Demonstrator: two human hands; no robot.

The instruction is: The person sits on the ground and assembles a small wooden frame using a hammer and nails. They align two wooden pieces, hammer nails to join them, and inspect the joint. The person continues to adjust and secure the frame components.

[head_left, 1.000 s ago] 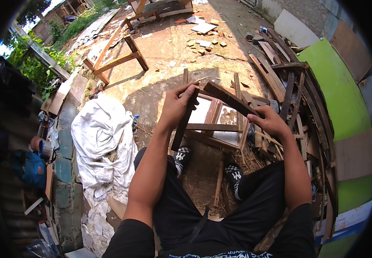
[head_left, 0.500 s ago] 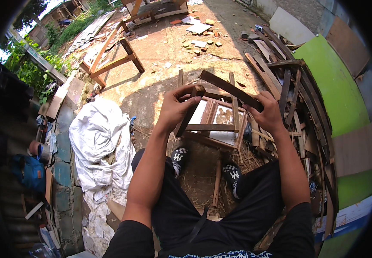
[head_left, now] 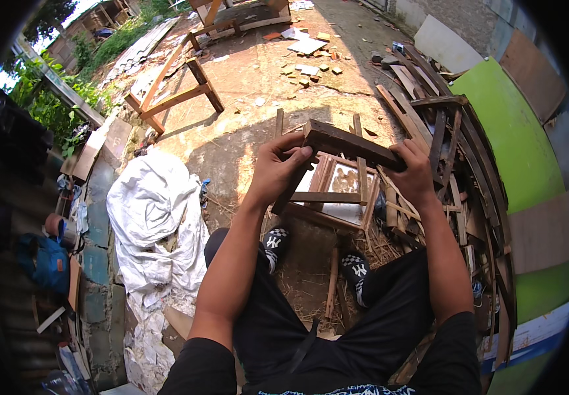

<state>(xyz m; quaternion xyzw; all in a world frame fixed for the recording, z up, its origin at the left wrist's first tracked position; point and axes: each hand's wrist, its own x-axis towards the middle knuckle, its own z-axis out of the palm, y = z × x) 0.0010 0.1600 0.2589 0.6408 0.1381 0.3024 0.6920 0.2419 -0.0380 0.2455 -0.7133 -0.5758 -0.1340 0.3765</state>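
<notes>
Centrally in frame, a dark-brown wooden bar (head_left: 355, 145) is gripped by the right hand (head_left: 416, 172), sloping up-left toward the dark squared stick (head_left: 287, 195) clasped by the left hand (head_left: 278, 170).

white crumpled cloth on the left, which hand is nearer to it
Left. The left hand is to the right of the white crumpled cloth; the right hand is on that same side, farther out beyond the left hand.
</notes>
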